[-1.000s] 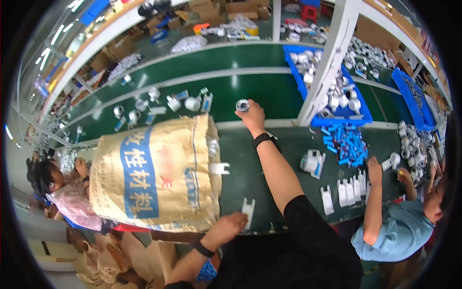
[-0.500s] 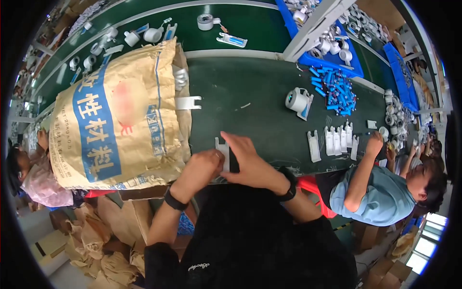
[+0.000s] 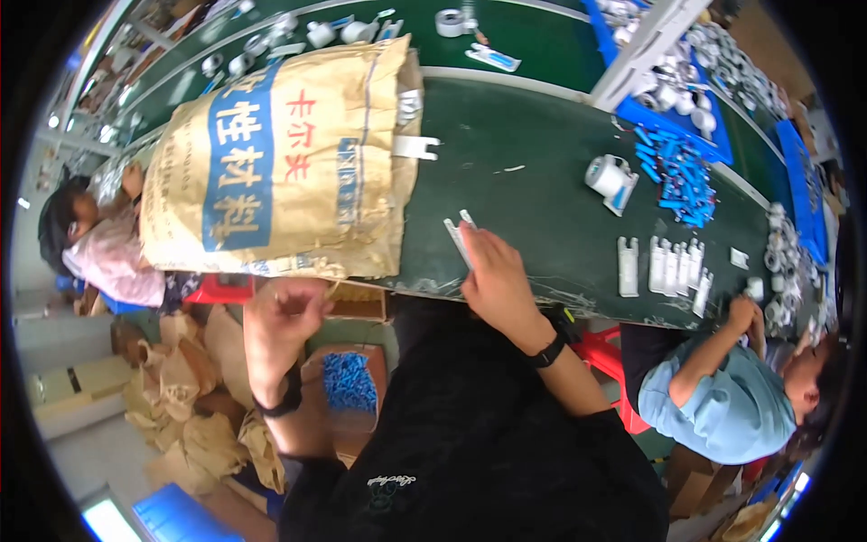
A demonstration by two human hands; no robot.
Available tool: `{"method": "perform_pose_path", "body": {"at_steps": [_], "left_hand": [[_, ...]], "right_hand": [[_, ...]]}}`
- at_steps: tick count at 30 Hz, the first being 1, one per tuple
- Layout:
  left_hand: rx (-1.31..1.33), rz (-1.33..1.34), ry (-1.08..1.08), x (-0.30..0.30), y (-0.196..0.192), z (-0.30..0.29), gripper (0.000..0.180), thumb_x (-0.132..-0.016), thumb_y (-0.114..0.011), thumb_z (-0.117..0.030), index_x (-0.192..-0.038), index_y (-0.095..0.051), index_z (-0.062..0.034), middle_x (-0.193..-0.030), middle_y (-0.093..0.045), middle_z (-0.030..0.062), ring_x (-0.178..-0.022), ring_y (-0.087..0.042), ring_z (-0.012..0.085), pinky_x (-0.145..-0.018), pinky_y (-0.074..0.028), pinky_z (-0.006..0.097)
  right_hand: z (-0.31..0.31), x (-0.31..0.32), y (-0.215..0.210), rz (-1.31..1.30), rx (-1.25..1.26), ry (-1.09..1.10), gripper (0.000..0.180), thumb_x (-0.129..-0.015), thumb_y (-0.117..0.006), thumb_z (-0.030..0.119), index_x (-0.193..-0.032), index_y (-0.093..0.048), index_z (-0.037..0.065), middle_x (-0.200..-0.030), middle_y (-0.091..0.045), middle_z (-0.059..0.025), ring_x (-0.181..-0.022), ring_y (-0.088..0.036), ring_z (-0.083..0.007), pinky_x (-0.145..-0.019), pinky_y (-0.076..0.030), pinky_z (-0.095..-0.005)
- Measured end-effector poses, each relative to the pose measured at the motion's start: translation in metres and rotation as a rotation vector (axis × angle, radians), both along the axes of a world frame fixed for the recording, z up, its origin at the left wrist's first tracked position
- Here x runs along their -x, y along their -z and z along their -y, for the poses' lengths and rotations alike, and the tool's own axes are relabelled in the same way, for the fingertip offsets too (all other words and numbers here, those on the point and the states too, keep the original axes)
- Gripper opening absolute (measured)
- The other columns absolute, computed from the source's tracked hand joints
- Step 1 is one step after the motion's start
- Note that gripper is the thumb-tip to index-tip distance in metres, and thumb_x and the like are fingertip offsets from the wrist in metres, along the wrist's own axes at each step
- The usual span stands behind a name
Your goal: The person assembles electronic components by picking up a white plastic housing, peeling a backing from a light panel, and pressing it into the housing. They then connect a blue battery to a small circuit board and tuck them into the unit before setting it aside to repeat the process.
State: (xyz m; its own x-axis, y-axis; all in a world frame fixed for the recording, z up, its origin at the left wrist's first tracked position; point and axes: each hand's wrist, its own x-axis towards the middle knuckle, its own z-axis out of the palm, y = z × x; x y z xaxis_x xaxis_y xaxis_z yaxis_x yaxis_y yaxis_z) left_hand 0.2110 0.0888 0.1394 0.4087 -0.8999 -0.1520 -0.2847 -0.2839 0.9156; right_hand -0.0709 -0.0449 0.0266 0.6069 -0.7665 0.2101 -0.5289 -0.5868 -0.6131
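Note:
My right hand point(image 3: 498, 282) is closed on a slim white plastic piece point(image 3: 458, 237) with a forked end, which stands tilted just above the green worktop point(image 3: 515, 208). My left hand point(image 3: 287, 318) is off the table's front edge, just below the lower side of a large tan paper sack point(image 3: 307, 172). Its fingers look curled but are smeared by motion, so I cannot tell what they hold. From the sack's mouth, at its right end, a white forked piece point(image 3: 416, 148) sticks out.
To the right lie a white round device point(image 3: 610, 177), a heap of blue batteries point(image 3: 679, 181) and a row of white plastic pieces point(image 3: 669, 266). Below the table stands a carton point(image 3: 379, 354) of blue batteries. A co-worker point(image 3: 709, 397) sits at the right, another person point(image 3: 108, 235) at the left.
My left hand has left the white piece and moved left and down, off the table. My right hand has kept the piece, now tilted. The view has shifted, bringing the battery carton into sight.

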Motion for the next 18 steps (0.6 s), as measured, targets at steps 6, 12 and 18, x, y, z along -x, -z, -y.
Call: {"method": "perform_pose_path", "body": {"at_steps": [6,12,18], "left_hand": [[-0.229,0.741,-0.097,-0.103,0.212,-0.050,0.023,-0.091,-0.069,-0.016,-0.107,-0.070,0.0011,-0.090,-0.074,0.0129,-0.082,-0.073,0.0235,-0.076,-0.057,0.035],[-0.673,0.927,0.238,-0.162,0.378,-0.049,0.039,-0.094,-0.060,-0.039,-0.115,-0.074,-0.0083,-0.109,-0.074,0.0168,-0.102,-0.070,0.0367,-0.096,-0.054,0.046],[-0.339,0.892,0.285,-0.113,0.353,-0.018,0.030,-0.087,-0.065,-0.026,-0.107,-0.072,-0.0047,-0.108,-0.072,0.0199,-0.105,-0.067,0.0413,-0.095,-0.052,0.049]], "right_hand": [[-0.004,0.009,0.001,0.012,0.130,0.058,0.065,-0.078,-0.060,-0.005,-0.142,-0.052,0.003,-0.141,-0.053,-0.0269,-0.128,-0.052,-0.0437,-0.110,-0.043,-0.0480],[-0.018,0.058,-0.030,0.190,0.074,0.275,0.055,-0.085,-0.066,-0.001,-0.139,-0.055,0.003,-0.139,-0.058,-0.0200,-0.124,-0.059,-0.0377,-0.102,-0.051,-0.0420],[-0.011,0.145,-0.039,0.236,-0.069,0.700,0.052,-0.084,-0.068,0.000,-0.135,-0.059,0.003,-0.134,-0.061,-0.0207,-0.123,-0.060,-0.0376,-0.101,-0.052,-0.0402]]}}
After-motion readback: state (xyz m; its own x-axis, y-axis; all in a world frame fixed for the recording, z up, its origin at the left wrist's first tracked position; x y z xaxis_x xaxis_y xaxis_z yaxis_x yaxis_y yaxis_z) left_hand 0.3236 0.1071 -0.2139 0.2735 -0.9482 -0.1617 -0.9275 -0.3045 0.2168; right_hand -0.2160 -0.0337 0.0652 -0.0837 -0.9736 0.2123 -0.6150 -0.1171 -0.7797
